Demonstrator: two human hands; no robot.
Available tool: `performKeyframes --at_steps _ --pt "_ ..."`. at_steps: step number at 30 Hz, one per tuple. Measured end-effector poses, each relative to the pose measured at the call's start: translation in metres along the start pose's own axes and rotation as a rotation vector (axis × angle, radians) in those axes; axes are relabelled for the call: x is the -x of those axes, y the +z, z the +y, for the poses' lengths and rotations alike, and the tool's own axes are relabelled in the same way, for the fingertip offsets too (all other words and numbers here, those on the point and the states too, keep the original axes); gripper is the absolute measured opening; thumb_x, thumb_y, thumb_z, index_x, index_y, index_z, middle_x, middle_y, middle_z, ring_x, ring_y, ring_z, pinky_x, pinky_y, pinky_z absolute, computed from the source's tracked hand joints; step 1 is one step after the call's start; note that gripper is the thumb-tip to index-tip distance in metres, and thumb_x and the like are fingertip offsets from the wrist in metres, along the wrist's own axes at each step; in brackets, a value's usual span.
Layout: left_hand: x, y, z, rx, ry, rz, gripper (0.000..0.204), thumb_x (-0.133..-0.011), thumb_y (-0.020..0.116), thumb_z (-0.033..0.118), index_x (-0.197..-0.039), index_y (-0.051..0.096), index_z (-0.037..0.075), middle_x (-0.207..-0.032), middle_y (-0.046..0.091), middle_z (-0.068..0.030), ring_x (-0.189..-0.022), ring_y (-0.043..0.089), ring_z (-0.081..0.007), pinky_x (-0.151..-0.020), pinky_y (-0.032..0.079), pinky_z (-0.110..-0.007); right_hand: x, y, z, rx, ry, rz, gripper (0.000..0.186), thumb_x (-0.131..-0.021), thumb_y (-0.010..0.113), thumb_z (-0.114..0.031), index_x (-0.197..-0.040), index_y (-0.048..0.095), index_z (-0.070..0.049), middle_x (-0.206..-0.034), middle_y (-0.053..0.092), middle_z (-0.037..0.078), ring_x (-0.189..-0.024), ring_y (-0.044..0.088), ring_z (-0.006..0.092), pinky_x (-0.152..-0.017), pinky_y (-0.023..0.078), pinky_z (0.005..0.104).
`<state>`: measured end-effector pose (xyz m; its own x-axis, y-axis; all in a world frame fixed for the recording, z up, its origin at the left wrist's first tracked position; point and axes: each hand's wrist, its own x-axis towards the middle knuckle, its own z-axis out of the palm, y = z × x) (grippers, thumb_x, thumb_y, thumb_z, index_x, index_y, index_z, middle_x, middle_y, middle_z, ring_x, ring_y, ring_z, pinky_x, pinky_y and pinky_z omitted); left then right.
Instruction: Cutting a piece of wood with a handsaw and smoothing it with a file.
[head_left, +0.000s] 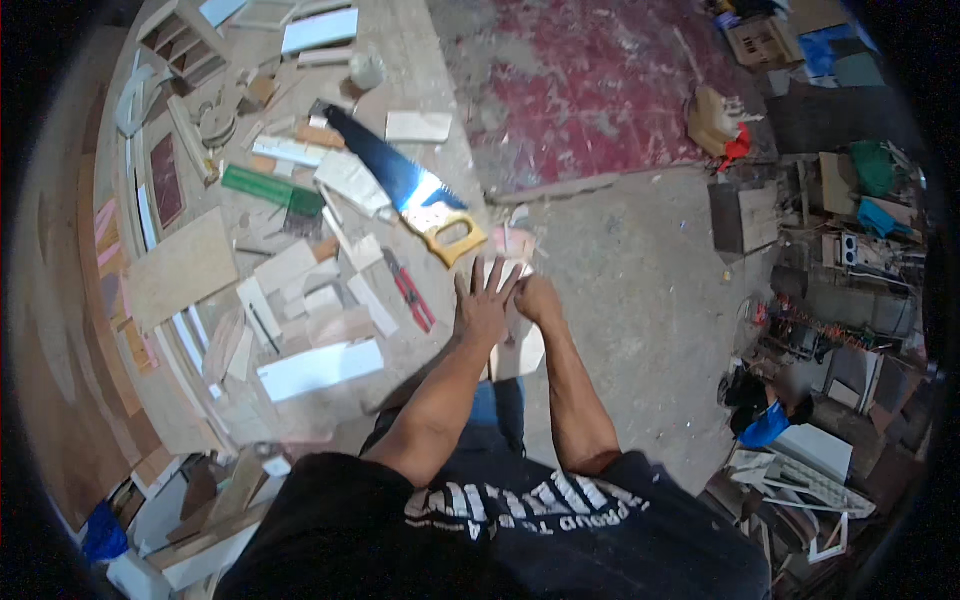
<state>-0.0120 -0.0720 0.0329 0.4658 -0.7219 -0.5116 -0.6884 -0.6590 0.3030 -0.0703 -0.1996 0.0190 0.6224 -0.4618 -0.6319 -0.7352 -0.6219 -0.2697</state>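
Observation:
My left hand (486, 306) lies flat with its fingers spread on a pale wooden board (518, 358), which reaches out over the edge of the workbench. Right beside it, my right hand (538, 300) is closed in a fist over the board's right side; what it grips, if anything, is hidden. Just beyond my left fingertips rests a handsaw (405, 185) with a yellow handle, its blade pointing away to the left. Red-handled pliers (411, 292) lie left of my left hand. A small pinkish piece (514, 240) sits past my fingertips.
Wood offcuts, white strips (320, 369) and a green plastic piece (262, 187) cover the workbench (415, 345) on the left. A worn red panel (600, 90) lies ahead. Bare concrete floor (630, 300) stretches to the right, bordered by piled scrap (840, 385).

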Motion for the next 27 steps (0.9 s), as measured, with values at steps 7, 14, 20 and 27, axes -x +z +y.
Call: performKeyframes --at_steps 7,14,20,27 --pt "-0.001 0.017 -0.025 -0.071 -0.037 -0.060 0.113 -0.080 0.071 0.038 -0.159 -0.009 0.032 -0.168 -0.002 -0.0046 -0.153 -0.004 -0.0341 -0.114 0.005 -0.070 0.025 0.010 -0.060 -0.043 0.051 0.102 0.024 -0.084 0.059 -0.019 -0.094 0.069 0.001 -0.094 0.068 0.032 -0.089 0.068 0.0461 -0.080 0.055 0.0522" --pt "-0.007 0.034 -0.022 -0.027 -0.144 0.027 0.122 -0.071 0.081 0.036 -0.160 -0.003 0.033 -0.168 0.004 -0.0047 -0.154 0.000 -0.0328 -0.114 0.007 -0.071 0.092 -0.033 -0.064 0.098 -0.022 0.017 0.023 -0.087 0.055 -0.014 -0.102 0.069 -0.003 -0.095 0.069 0.026 -0.090 0.067 0.0456 -0.079 0.054 0.0549" --pt "-0.009 0.063 -0.021 -0.107 -0.137 0.515 0.141 -0.053 0.091 0.043 -0.159 -0.002 0.035 -0.167 0.005 -0.0055 -0.154 0.001 -0.0337 -0.114 0.007 -0.070 0.050 -0.025 -0.052 0.121 -0.009 0.054 0.023 -0.080 0.058 -0.011 -0.096 0.072 -0.003 -0.095 0.069 0.027 -0.089 0.067 0.0471 -0.080 0.054 0.0539" --pt "0.007 0.063 -0.036 0.080 -0.135 0.162 0.128 -0.067 0.085 0.031 -0.160 -0.003 0.031 -0.166 0.007 -0.0118 -0.152 0.007 -0.0370 -0.113 0.015 -0.070 0.087 -0.031 -0.062 0.103 -0.086 -0.042 0.028 -0.080 0.057 -0.013 -0.101 0.073 -0.004 -0.095 0.069 0.026 -0.089 0.067 0.0459 -0.080 0.054 0.0533"
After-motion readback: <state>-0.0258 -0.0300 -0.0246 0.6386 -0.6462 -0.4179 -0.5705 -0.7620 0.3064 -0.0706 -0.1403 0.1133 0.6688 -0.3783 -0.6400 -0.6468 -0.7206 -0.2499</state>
